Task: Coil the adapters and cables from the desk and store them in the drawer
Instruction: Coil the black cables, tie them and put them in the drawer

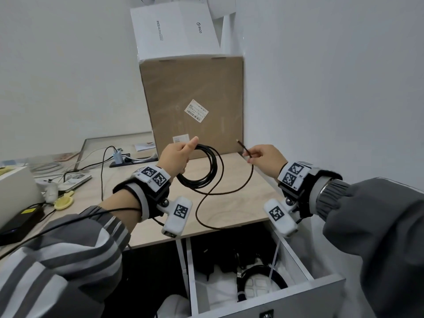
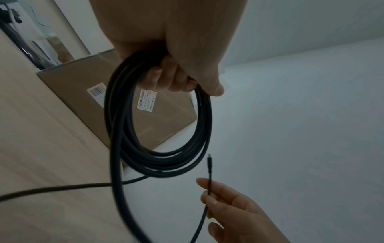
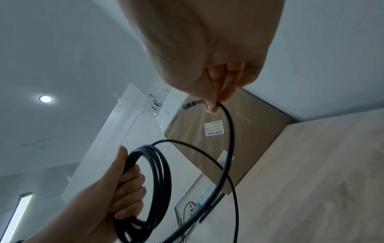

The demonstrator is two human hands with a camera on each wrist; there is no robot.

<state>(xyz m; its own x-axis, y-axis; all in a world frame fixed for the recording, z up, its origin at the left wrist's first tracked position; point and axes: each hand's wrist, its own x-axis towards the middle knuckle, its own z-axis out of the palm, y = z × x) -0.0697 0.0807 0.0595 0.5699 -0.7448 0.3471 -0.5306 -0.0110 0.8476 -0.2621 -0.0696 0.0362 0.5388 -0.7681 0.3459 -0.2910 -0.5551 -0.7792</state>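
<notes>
Head view: left hand [image 1: 175, 157] raised over the desk [image 1: 229, 203], fingers curled round the top of a black cable [image 1: 202, 166] wound into several loops that hang below the fist. Right hand [image 1: 266, 158] off to the right, well apart from the coil, pinching the same cable's free end between thumb and fingertips just below the plug [image 1: 238, 141], which sticks up past the fingers. Loose slack runs down from the right hand, sweeps across the desk to its front edge and loops back up to the coil. Open drawer [image 1: 298, 260] below the desk front, right under the hands, already holding another coiled black cable [image 1: 263, 271] and dark adapters [image 1: 218, 260], details hard to make out. Cardboard box [image 1: 192, 106] stands behind the hands against the wall, barcode label [image 1: 196, 110] on its face, print too small to read. White box [image 1: 174, 31] on top reads "PICO". Left side of desk: black power brick [image 1: 20, 222], white controller [image 1: 49, 185], power strip [image 1: 133, 159] with plugged leads.
</notes>
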